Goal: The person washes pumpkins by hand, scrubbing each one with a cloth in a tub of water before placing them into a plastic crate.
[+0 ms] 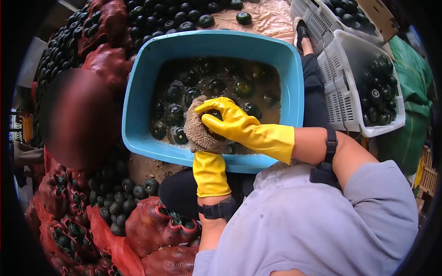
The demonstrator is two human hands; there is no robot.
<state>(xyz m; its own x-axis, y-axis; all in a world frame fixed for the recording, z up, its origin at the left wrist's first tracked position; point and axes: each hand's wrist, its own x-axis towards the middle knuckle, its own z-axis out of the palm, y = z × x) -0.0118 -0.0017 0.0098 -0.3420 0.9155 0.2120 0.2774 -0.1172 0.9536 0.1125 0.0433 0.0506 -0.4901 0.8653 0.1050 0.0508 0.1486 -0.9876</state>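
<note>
My left hand, in a yellow rubber glove [211, 172], reaches up into a brown towelling cloth [197, 131], which hides its fingers. The cloth wraps around the near side of a small dark green squash [212, 114]. My right hand [230, 120], also in a yellow rubber glove, curls its thumb and fingers over that squash from the right. Both hands are above a blue plastic tub [138, 106] of murky brown water [269, 110]. Several dark green squashes [175, 114] float or lie in the water, one with an orange patch [243, 88].
White plastic crates [343, 92] with squashes stand to the right, beside a green tarp [410, 78]. Red mesh sacks [159, 225] and loose squashes [119, 198] crowd the left. A squash pile [156, 18] lies beyond the tub, and a person's foot [301, 34] is near the crates.
</note>
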